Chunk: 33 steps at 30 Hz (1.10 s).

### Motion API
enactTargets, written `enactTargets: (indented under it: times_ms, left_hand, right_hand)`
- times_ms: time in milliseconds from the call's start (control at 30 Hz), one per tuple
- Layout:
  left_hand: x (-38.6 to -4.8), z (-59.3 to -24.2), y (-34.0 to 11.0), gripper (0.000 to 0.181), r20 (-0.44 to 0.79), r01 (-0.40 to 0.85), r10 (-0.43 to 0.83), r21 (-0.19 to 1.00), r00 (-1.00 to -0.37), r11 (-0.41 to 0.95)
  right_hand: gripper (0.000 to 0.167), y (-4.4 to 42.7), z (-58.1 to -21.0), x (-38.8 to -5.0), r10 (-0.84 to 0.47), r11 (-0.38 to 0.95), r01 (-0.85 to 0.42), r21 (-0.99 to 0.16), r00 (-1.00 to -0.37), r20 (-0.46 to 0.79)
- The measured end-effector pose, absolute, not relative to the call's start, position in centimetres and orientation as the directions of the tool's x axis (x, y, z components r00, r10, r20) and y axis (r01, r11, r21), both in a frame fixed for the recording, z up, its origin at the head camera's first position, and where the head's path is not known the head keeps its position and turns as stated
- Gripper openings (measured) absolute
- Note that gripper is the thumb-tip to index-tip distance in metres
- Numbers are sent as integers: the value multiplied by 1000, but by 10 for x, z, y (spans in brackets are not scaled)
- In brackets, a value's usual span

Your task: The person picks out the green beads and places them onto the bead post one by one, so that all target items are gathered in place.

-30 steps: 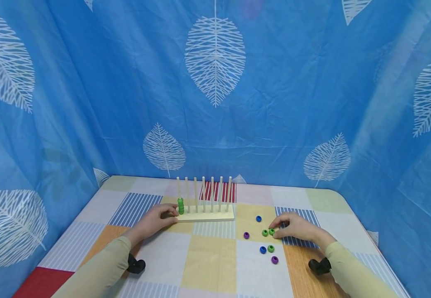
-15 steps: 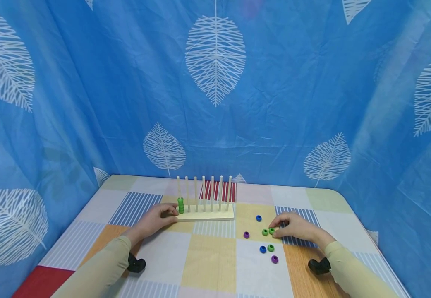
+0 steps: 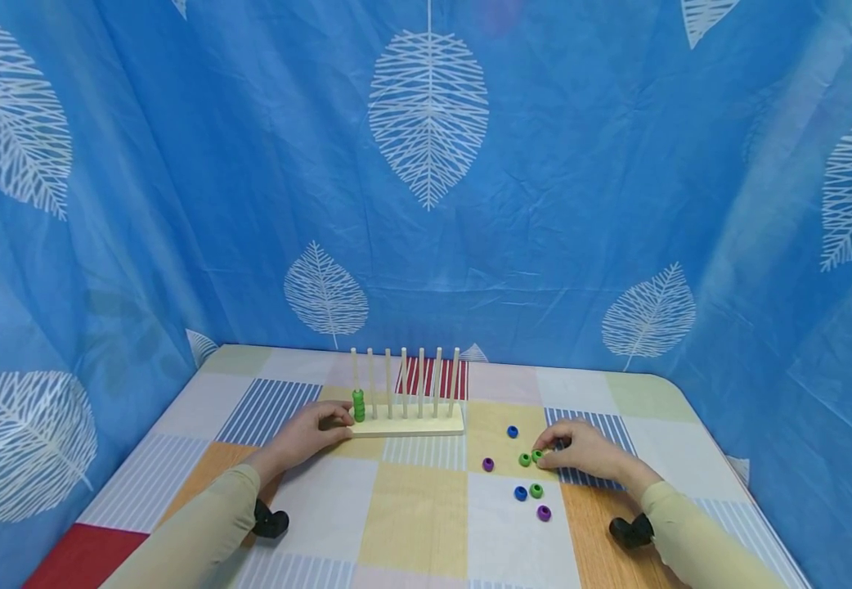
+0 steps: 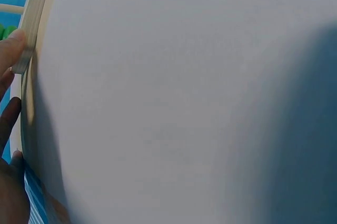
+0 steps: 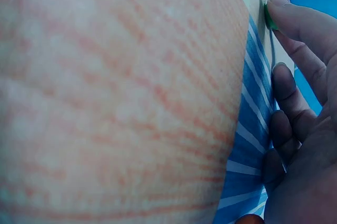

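A pale wooden peg board [image 3: 419, 426] with a row of upright pegs stands left of the middle of the table. Several green beads [image 3: 359, 406] are stacked on its leftmost peg. My left hand [image 3: 311, 429] holds the board's left end, and the left wrist view has the thumb [image 4: 11, 48] against the base's edge. On the right, my right hand [image 3: 586, 448] pinches a green bead [image 3: 537, 456] between thumb and fingers, down at the cloth. Another green bead [image 3: 525, 460] lies just left of it. In the right wrist view the thumb partly hides the pinched bead [image 5: 270, 20].
Loose beads lie between the board and my right hand: a blue bead [image 3: 512, 432] at the back, a purple bead [image 3: 488, 465] to the left, and blue [image 3: 520, 493], green [image 3: 536, 491] and purple [image 3: 544, 513] ones nearer. A blue leaf-patterned curtain [image 3: 529, 270] hangs behind the patchwork-covered table [image 3: 419, 523].
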<state>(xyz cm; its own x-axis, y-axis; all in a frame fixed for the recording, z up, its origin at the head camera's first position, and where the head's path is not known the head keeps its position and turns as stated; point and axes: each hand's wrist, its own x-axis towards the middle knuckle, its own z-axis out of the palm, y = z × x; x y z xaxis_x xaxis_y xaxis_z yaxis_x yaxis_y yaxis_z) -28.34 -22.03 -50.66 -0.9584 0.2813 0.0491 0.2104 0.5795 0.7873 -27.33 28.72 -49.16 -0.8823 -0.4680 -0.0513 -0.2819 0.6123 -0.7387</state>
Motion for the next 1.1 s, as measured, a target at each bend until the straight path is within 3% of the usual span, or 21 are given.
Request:
enactTargets:
  times_ms: [300,567,1100]
  left_hand:
    - [-283,-506,-218,7,50,210,278,786,-959,582]
    - [-281,-502,-217,6,57,212,269,775,-962,595]
    - [-282,-504,-218,8,62,230,283,756,-957,612]
  right_hand:
    - [15,285,-479,-277,-470,620,-302,-724,-882,-35]
    - [16,272,-423,-291,-439,658,-329,-678,-899,11]
    - [25,214,-337,-311,-510,658,-414,-629,-859,31]
